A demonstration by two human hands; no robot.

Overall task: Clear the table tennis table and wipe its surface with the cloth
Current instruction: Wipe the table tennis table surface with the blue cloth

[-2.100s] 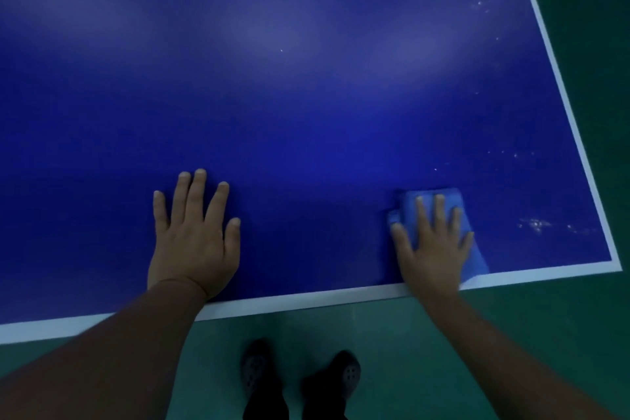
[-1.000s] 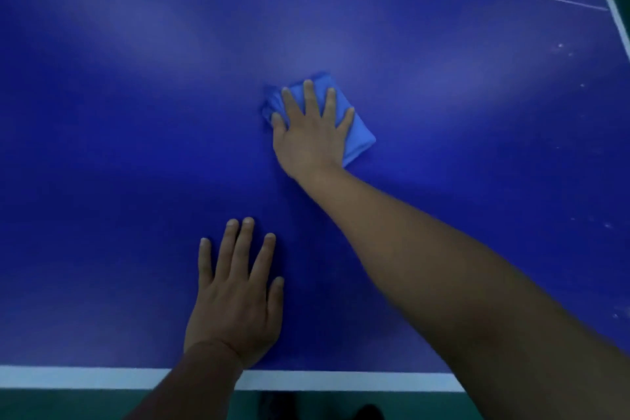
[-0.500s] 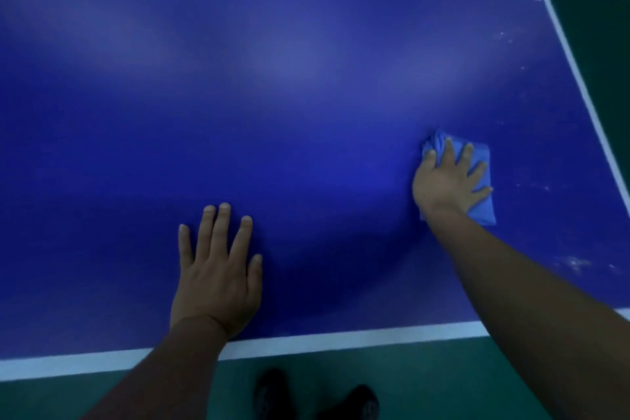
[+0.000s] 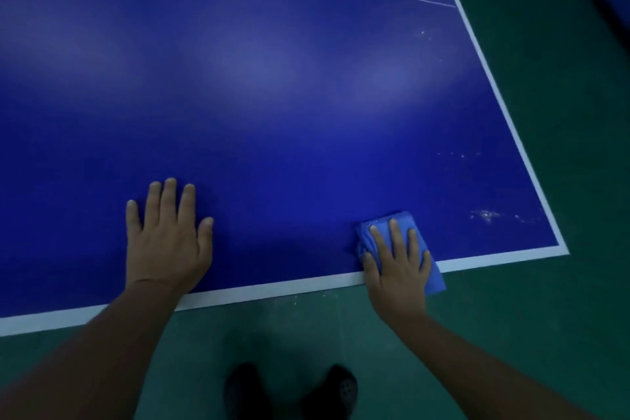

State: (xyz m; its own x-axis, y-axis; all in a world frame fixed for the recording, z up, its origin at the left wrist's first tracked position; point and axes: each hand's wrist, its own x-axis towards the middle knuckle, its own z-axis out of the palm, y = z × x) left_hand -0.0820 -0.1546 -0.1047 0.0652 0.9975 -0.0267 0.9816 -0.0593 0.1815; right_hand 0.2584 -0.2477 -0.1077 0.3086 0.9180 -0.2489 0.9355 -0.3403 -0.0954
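1. Wiping was the step in hand: no loose thing stood on the visible part of the table tennis table [image 4: 272,95], so I judged the clearing done and the cleaning under way.
2. Landmark for all places below: the near white edge line [image 4: 272,290] of the table.
3. My right hand [image 4: 397,266] lay flat on the folded blue cloth [image 4: 434,278], fingers straight and spread, pressing it down rather than clenching it; nothing was grasped.
4. The cloth sat directly beneath that palm, straddling the edge line: its far part showed past my fingertips [image 4: 393,223] on the blue surface, and its near right corner overhung the line toward the green floor [image 4: 511,334].
5. My left hand [image 4: 167,242] was released and flat on the bare surface, just beyond the edge line and well apart from the cloth, apparently bracing my lean.
6. Pale specks [image 4: 485,215] lay on the surface beyond the edge line, to the right of the cloth and near the table's corner.
7. Next move, as I judged it: slide the pressed cloth rightward and away from the edge line across those specks, keeping even downward pressure so the overhanging corner did not drag the cloth off the table.
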